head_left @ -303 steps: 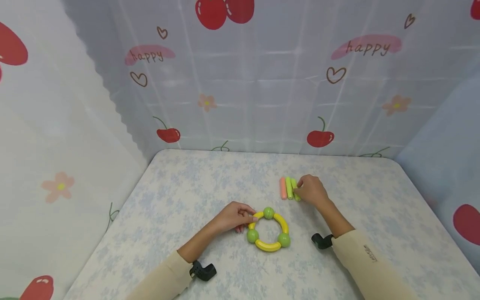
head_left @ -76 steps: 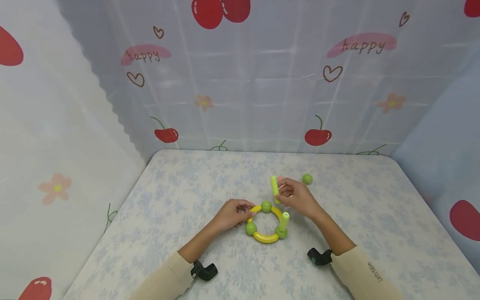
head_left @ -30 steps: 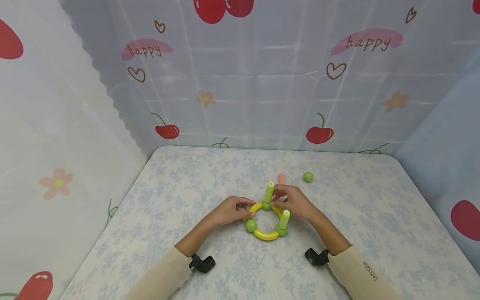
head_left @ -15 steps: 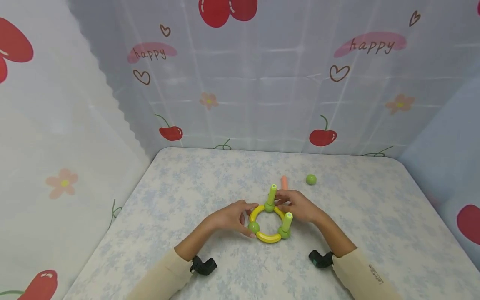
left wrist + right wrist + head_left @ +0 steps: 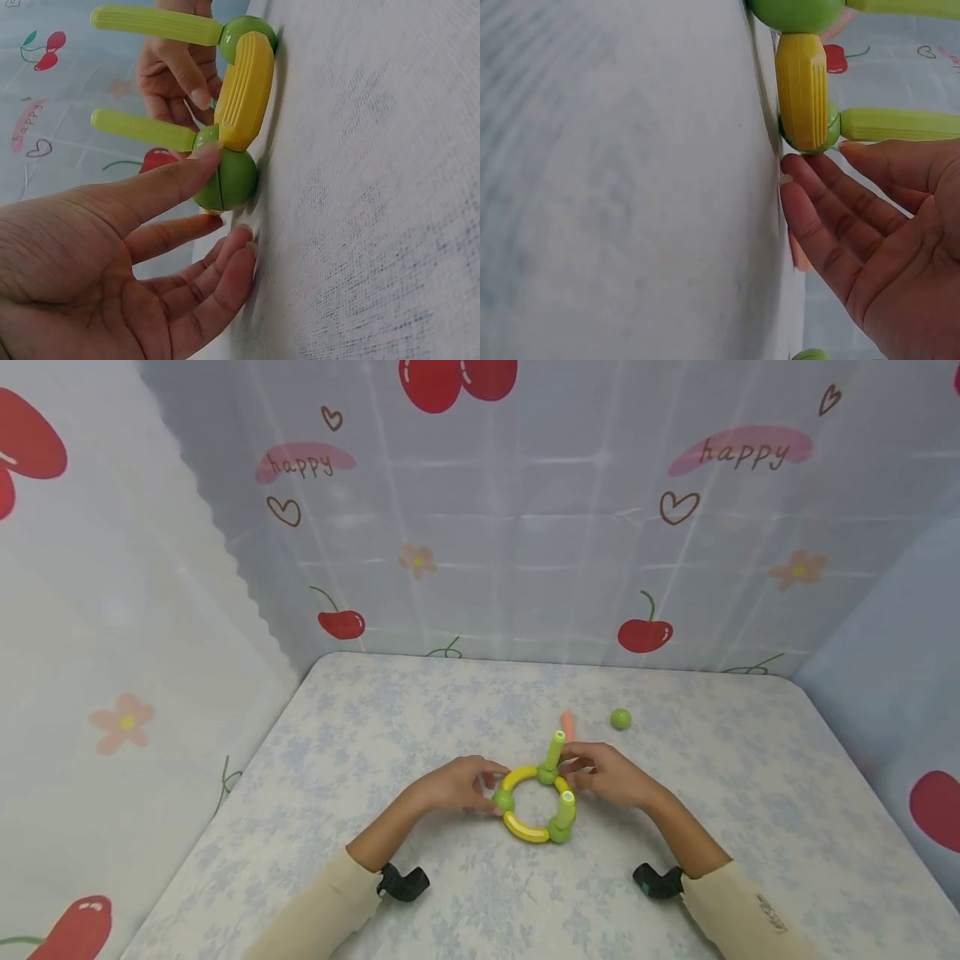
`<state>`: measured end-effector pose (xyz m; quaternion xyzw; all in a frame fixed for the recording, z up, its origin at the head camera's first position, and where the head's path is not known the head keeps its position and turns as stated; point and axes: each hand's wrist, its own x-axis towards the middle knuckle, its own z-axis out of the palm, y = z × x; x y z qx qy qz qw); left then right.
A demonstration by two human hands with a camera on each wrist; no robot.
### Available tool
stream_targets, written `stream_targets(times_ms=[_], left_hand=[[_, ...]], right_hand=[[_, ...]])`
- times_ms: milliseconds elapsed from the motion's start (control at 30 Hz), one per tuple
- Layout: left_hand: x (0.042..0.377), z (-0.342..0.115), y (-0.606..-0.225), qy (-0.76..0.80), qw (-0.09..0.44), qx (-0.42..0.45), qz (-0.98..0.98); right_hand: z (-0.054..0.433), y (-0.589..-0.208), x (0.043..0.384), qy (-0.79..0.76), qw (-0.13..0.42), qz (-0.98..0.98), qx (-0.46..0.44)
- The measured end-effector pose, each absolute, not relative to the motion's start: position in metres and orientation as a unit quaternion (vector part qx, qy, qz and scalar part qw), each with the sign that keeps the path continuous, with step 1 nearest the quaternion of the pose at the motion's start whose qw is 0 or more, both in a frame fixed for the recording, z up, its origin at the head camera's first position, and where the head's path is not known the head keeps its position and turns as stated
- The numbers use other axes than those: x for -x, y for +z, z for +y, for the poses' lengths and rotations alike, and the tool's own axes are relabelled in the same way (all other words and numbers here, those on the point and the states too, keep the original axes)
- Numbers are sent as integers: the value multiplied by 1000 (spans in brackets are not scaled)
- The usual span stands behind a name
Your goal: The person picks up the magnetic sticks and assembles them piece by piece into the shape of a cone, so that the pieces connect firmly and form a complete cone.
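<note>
A ball-and-rod toy ring point(image 5: 527, 834), made of curved yellow rods and green balls, lies on the table. Two light green rods rise from it: one at the far ball point(image 5: 555, 752), the other at the near right ball point(image 5: 566, 811). My left hand point(image 5: 455, 783) pinches the ring at its left ball point(image 5: 232, 181), thumb on top and the other fingers loose. At the far right side, my right hand point(image 5: 615, 775) has its thumb and fingertips around the ring beside the far ball point(image 5: 821, 135); the index fingertip is hidden in the right wrist view.
Behind the right hand lies a pink rod point(image 5: 568, 726), partly covered by the fingers. A loose green ball point(image 5: 620, 719) sits to its right. The table point(image 5: 420, 710) has a pale blue floral cover, with printed curtains point(image 5: 517, 552) behind and at both sides.
Two light green rods, first lying by the pink one, now stand on the ring. A loose ball shows at the back. Lately the left hand shifted to the left ball and the ring turned slightly clockwise.
</note>
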<state>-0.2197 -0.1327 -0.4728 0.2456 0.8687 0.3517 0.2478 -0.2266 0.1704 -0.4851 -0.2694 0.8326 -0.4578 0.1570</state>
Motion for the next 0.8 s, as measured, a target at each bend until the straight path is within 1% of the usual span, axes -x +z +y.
stream_targets(times_ms=[133,300,600,800], left_hand=[[225,-134,-475,376,251,-247,857],[231,-135,-479,400,251,-240,848],[244,-130,-486,418,230,-239,846],[249,-122,-489,425,225,-238,844]], right_hand=[[179,-486,225,-454,156,837,263],[188,-484,220,-460,168,831,263],[199,-480,208,-450,174,828,286],[202,-480,199,-450,187,822,295]])
